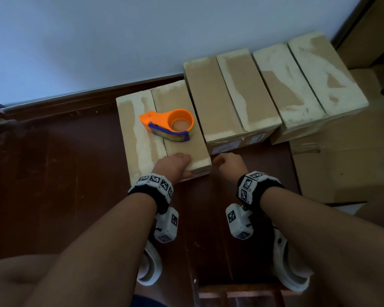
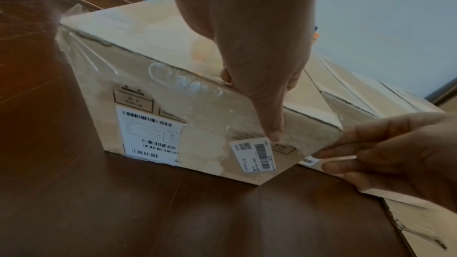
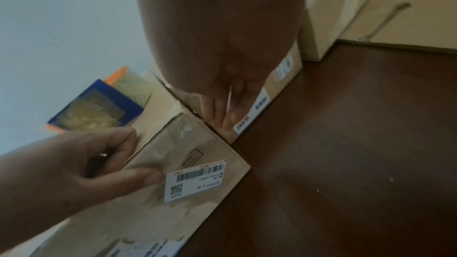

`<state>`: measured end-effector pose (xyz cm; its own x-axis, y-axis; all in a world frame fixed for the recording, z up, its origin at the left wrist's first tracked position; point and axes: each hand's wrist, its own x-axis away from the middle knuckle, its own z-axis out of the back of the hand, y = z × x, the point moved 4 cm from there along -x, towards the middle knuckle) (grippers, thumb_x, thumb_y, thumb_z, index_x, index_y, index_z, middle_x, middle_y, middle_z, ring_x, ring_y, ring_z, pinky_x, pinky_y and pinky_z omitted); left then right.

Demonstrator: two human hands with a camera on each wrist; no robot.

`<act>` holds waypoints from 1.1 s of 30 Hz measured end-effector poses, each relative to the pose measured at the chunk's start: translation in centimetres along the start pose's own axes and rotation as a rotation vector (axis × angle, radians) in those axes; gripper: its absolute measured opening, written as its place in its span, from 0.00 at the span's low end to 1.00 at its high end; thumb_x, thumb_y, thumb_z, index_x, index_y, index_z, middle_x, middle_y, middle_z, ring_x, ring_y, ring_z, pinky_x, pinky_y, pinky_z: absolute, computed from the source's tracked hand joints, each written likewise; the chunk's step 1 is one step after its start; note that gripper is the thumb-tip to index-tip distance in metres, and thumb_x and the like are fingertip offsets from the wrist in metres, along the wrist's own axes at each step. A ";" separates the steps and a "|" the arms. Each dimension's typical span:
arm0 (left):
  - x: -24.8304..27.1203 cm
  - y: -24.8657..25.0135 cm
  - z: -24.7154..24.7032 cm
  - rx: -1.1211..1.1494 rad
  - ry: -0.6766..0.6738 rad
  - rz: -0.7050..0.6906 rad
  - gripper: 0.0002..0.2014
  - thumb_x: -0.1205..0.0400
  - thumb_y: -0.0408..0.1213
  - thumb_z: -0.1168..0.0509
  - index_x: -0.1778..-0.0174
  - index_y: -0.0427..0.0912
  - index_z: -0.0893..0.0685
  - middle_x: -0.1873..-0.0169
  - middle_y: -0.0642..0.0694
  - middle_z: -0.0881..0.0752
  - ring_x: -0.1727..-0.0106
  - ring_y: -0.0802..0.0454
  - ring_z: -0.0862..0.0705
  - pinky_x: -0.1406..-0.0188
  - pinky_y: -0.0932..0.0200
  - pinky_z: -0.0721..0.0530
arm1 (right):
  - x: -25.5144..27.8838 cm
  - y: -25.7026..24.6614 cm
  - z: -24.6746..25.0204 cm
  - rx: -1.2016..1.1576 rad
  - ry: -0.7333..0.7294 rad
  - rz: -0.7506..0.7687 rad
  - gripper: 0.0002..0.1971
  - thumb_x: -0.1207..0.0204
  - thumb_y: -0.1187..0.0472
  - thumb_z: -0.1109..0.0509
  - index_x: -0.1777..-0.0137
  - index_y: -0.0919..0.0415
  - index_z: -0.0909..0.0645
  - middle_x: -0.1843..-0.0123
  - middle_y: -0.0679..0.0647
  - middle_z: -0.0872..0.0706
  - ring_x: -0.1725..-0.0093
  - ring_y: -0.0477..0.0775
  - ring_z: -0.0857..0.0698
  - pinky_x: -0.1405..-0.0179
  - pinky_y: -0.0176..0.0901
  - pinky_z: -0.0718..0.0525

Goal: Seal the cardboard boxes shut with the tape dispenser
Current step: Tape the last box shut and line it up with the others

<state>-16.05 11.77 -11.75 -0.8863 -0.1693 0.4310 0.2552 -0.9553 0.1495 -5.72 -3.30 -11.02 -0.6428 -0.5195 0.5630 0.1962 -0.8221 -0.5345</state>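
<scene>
A low cardboard box (image 1: 182, 149) stands on the floor, with pale tape strips along its top. An orange and blue tape dispenser (image 1: 169, 125) lies on that top, untouched. My left hand (image 1: 184, 165) grips the box's near edge, fingers curled on the top and thumb (image 2: 274, 134) pressed down the front face over clear tape. My right hand (image 1: 217, 160) is at the box's right near corner, fingers (image 2: 329, 151) reaching into the gap beside the neighbouring box and touching the side. In the right wrist view the dispenser (image 3: 99, 108) shows behind the left hand (image 3: 123, 161).
Several taller taped boxes (image 1: 226, 96) stand in a row to the right, against the white wall. Flattened cardboard (image 1: 341, 169) lies on the far right. Dark wooden floor (image 1: 53, 173) spreads to the left and near me. My feet in white slippers (image 1: 149, 269) are below.
</scene>
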 end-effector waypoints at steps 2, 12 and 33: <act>0.0 0.1 0.0 0.000 -0.002 0.003 0.19 0.21 0.55 0.35 0.47 0.44 0.27 0.47 0.43 0.20 0.48 0.41 0.18 0.51 0.46 0.17 | 0.3 -0.5 0.2 0.006 0.007 0.021 0.19 0.25 0.70 0.40 0.42 0.57 0.12 0.39 0.58 0.13 0.38 0.60 0.17 0.33 0.48 0.20; 0.0 0.0 -0.1 -0.006 0.004 0.022 0.19 0.22 0.57 0.35 0.47 0.46 0.27 0.47 0.45 0.20 0.47 0.42 0.18 0.51 0.46 0.16 | 0.7 -1.9 0.3 0.070 -0.335 0.027 0.22 0.23 0.73 0.45 0.34 0.66 0.18 0.35 0.64 0.16 0.35 0.64 0.19 0.33 0.53 0.21; 5.8 -3.8 0.2 -0.109 -0.344 0.210 0.18 0.18 0.40 0.37 0.32 0.45 0.23 0.33 0.43 0.21 0.33 0.41 0.21 0.36 0.49 0.21 | 3.6 -9.5 3.0 0.235 0.103 0.568 0.12 0.25 0.72 0.41 0.47 0.60 0.21 0.44 0.58 0.21 0.43 0.60 0.22 0.43 0.54 0.22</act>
<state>-22.09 14.51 -9.61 -0.6339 -0.2901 0.7169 0.3583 -0.9316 -0.0602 -7.68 1.93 -2.02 -0.4561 -0.8751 0.1618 0.6787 -0.4597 -0.5727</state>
